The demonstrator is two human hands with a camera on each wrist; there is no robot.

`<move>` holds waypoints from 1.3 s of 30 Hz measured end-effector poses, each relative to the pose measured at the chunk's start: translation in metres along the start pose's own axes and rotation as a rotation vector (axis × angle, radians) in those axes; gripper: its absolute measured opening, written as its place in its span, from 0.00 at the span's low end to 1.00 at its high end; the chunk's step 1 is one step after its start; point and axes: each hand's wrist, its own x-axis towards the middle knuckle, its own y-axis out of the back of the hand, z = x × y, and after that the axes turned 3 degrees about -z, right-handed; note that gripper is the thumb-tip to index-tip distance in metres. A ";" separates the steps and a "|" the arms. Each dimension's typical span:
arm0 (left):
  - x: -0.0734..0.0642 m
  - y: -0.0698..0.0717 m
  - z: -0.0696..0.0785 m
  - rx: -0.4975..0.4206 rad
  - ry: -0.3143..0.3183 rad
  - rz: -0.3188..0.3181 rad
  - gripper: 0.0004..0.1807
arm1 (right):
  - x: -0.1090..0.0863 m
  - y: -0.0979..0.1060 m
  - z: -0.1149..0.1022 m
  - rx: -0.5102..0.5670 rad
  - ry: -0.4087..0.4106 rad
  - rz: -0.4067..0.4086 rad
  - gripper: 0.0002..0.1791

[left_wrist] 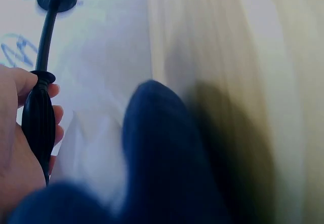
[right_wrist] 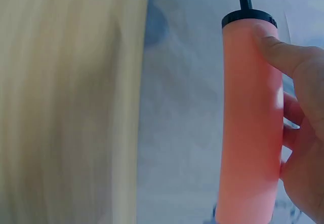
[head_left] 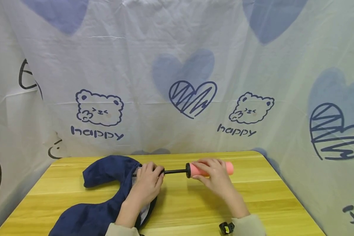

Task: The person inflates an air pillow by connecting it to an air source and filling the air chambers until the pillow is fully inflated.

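A hand pump with a pink barrel [right_wrist: 251, 117] and a black handle [left_wrist: 38, 120] lies level across both hands, its black rod [head_left: 176, 171] drawn out between them. My right hand [head_left: 215, 175] grips the barrel, thumb along it near the black collar. Around the black handle curl the fingers of my left hand [head_left: 147, 183], beside the opening of a navy U-shaped neck pillow [head_left: 98, 213]. White lining [head_left: 144, 213] shows in that opening. In the left wrist view the pillow's navy fabric [left_wrist: 167, 148] rises in front of the handle; the nozzle end is hidden.
The wooden table [head_left: 253, 186] carries the pillow on its left part. A white cloth [head_left: 141, 72] with hearts and bears hangs behind the table's back edge and along both sides. A small black object [head_left: 226, 227] sits by the right sleeve.
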 end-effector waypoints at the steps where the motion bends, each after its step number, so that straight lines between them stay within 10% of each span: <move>1: 0.001 -0.002 0.003 0.000 -0.009 0.002 0.10 | 0.001 -0.004 -0.004 -0.011 0.031 0.012 0.26; 10: 0.001 -0.013 0.021 -0.014 -0.036 0.028 0.07 | 0.005 -0.026 -0.032 -0.068 0.146 0.089 0.27; 39: 0.000 0.000 -0.005 -0.003 0.022 0.019 0.12 | 0.003 -0.005 -0.009 0.009 -0.029 0.011 0.27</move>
